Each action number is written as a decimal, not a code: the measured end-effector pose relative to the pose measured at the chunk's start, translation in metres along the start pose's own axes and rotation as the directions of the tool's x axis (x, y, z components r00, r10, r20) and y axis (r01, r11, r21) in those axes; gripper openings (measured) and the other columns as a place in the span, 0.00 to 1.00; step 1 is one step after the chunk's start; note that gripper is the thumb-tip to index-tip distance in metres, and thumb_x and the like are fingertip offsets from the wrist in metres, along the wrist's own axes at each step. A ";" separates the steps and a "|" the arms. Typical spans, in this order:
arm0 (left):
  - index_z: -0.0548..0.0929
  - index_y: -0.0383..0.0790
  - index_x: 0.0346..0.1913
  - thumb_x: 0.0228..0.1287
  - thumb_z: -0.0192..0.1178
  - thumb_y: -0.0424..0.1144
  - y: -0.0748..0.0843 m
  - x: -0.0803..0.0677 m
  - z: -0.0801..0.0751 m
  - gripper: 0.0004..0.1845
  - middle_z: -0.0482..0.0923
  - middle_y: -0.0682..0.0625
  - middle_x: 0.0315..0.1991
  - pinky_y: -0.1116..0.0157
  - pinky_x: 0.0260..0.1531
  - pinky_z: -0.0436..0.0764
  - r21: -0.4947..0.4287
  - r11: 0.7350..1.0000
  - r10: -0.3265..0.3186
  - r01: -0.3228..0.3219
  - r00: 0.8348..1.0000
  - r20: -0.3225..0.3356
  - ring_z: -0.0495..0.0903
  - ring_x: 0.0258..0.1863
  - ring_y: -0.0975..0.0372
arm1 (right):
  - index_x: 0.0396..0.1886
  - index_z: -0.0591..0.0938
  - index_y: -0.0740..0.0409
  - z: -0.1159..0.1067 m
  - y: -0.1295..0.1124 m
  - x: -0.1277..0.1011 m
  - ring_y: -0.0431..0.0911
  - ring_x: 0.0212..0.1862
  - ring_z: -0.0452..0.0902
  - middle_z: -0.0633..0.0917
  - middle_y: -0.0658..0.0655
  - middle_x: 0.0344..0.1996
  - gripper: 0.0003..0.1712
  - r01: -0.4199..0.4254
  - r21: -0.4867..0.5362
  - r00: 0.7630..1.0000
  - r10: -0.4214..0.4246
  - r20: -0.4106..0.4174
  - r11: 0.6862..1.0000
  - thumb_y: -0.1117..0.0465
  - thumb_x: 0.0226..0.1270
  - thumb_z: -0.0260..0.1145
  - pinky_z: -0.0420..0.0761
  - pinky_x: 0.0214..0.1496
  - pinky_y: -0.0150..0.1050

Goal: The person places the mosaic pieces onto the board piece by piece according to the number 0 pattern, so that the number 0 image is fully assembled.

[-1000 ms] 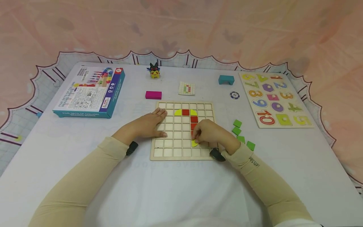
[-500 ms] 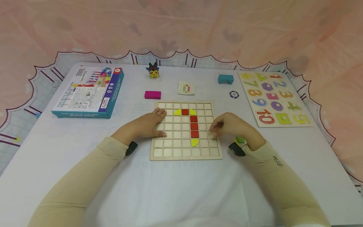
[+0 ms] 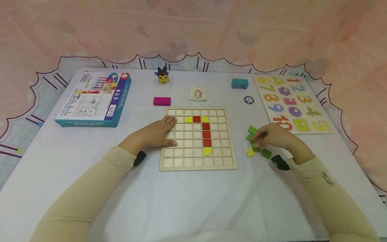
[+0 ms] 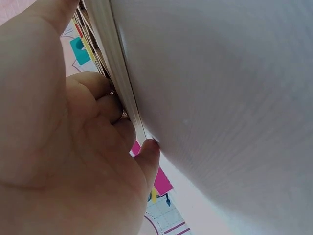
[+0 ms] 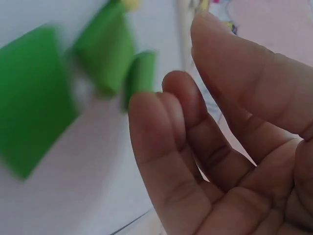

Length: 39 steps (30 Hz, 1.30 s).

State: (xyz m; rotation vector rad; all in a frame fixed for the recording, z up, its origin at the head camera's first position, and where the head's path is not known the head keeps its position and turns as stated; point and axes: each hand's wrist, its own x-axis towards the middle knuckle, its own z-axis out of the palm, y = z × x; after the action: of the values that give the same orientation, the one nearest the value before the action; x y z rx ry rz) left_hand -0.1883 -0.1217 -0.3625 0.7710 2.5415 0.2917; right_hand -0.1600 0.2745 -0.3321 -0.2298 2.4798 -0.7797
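Observation:
In the head view my left hand (image 3: 155, 133) rests with spread fingers on the left edge of a wooden grid board (image 3: 189, 162). The left wrist view has its fingertips (image 4: 149, 149) right at the board's edge. Set in the grid are red square tiles (image 3: 207, 143) in a column, one more red square at the top, and yellow rounded tiles, one (image 3: 207, 152) at the column's foot. To the right of the board, my right hand (image 3: 272, 136) is over several loose green tiles (image 3: 266, 153). The right wrist view has nothing between its thumb and fingers (image 5: 154, 127).
A loose yellow rounded tile (image 3: 250, 153) lies by the green ones. Behind the board are a magenta block (image 3: 162, 101), a small pattern card (image 3: 198, 93), a toy figure (image 3: 162, 75), a teal block (image 3: 240, 84) and a chip (image 3: 249, 100). A box (image 3: 93, 97) and a number puzzle (image 3: 294, 104) flank them.
My right hand has left the yellow tile at the foot of the red column and moved right, off the board, to the green tiles. My left hand has stayed in place.

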 end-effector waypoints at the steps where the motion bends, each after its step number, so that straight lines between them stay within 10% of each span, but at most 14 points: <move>1: 0.42 0.34 0.72 0.59 0.55 0.60 0.000 0.000 0.000 0.50 0.38 0.41 0.73 0.51 0.70 0.45 0.000 1.000 0.001 -0.001 1.000 0.000 0.34 0.73 0.50 | 0.40 0.84 0.62 0.000 0.004 -0.001 0.47 0.37 0.72 0.82 0.54 0.33 0.14 -0.012 0.000 1.000 0.012 0.000 1.000 0.62 0.54 0.68 0.72 0.40 0.36; 39: 0.43 0.33 0.71 0.59 0.56 0.59 0.004 -0.002 -0.001 0.50 0.38 0.40 0.73 0.52 0.70 0.45 0.001 1.000 0.001 -0.001 1.000 -0.007 0.35 0.73 0.50 | 0.40 0.82 0.63 0.021 0.012 -0.002 0.53 0.45 0.72 0.80 0.61 0.40 0.14 -0.003 -0.006 0.997 0.003 -0.078 1.000 0.71 0.50 0.67 0.74 0.48 0.49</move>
State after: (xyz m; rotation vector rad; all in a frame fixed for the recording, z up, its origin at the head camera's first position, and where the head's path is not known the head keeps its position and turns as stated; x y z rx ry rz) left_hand -0.1855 -0.1196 -0.3592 0.7734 2.5483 0.2941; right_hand -0.1472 0.2747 -0.3526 -0.2013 2.5551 -0.7941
